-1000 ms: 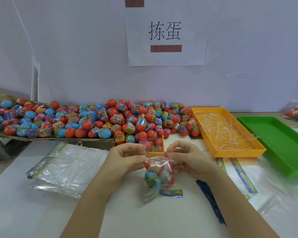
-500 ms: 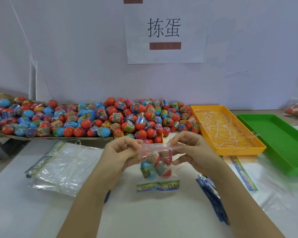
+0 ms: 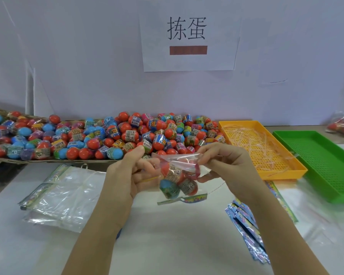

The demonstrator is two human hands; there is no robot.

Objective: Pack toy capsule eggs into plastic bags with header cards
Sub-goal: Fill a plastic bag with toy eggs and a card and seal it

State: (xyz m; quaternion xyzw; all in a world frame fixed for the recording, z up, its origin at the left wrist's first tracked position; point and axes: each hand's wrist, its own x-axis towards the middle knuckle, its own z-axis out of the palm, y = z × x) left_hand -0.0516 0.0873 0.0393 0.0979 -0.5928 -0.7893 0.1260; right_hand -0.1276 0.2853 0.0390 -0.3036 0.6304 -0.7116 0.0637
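You are partway through 1 pack in what looks like a long run. The plastic bag (image 3: 179, 161) in your hands already carries its capsule eggs (image 3: 173, 181), at least 3 of them, though the crumpled film hides the exact count. Its printed header card (image 3: 184, 199) hangs at the bottom edge, just above the white table (image 3: 177, 245). The mouth at the top does not look closed, so I judge closing it to be the step in hand, with setting the pack aside after that. Your right hand (image 3: 224, 163) pinches the right end of the mouth between thumb and fingertips, clamped on the film. Your left hand (image 3: 125, 175) holds the bag's left side with curled fingers against the eggs, while its thumb stands lifted and free of the film. The bag therefore hangs between both hands, with the eggs sagging below the 2 grips and a little nearer your left palm. Plenty is left to do: a big pile of loose eggs (image 3: 127, 135) fills the cardboard tray (image 3: 48, 161) behind your hands, and a stack of empty bags (image 3: 68, 197) lies near your left forearm. Only 1 filled bag (image 3: 342, 124) shows, at the far right edge. The green tray (image 3: 326, 161) sits beside the orange tray (image 3: 282, 175), which holds thin pale strips.
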